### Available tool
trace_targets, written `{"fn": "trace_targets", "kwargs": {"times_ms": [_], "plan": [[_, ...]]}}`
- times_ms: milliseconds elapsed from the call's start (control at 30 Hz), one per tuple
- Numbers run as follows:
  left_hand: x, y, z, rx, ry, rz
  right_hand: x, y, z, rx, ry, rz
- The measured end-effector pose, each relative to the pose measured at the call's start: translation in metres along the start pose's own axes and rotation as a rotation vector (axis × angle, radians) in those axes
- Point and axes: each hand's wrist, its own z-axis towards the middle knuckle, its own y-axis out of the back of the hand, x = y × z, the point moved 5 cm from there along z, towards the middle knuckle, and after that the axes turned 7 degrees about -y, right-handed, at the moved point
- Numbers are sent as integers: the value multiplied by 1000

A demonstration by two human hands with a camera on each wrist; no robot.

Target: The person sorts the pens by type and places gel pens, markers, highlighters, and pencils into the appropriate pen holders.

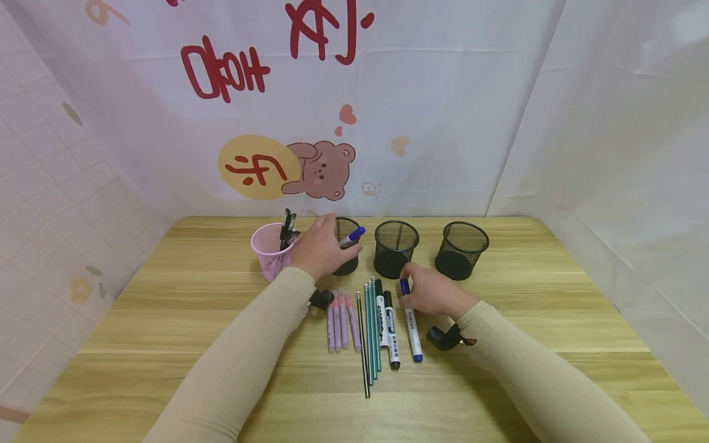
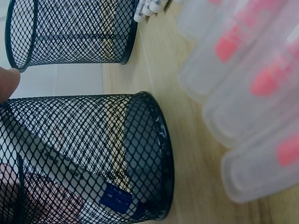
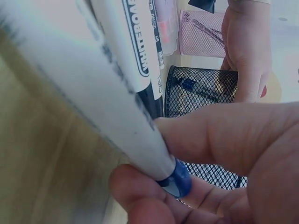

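My left hand (image 1: 321, 249) grips the leftmost black mesh pen cup (image 2: 70, 140) near its rim, the thumb on one side and fingers showing through the mesh. A whiteboard marker with a blue cap (image 1: 352, 237) leans inside that cup, its blue lower end at the bottom. My right hand (image 1: 434, 290) pinches a second blue-capped whiteboard marker (image 3: 117, 102) between thumb and fingers at its capped end. This marker lies over the wood table, pointing toward me. Just left of it are two black-capped whiteboard markers (image 1: 392, 332).
Two more black mesh cups, a middle one (image 1: 396, 237) and a right one (image 1: 462, 243), stand in the back row. A pink mesh cup (image 1: 271, 252) at left holds black pens (image 1: 286, 227). Several pencils (image 1: 371, 338) and purple highlighter-like pens (image 1: 339, 326) lie in front.
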Motion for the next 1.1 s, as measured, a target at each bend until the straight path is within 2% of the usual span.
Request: {"fn": "trace_targets", "kwargs": {"times_ms": [367,800,1100], "plan": [[0,1,-1,7,11,1,0,2,0,-8,3,30],[0,1,-1,9,9,0,4,12,-2,-64,61,73],[-1,1,-1,10,7,5,6,19,-6,-97,65,103]]}}
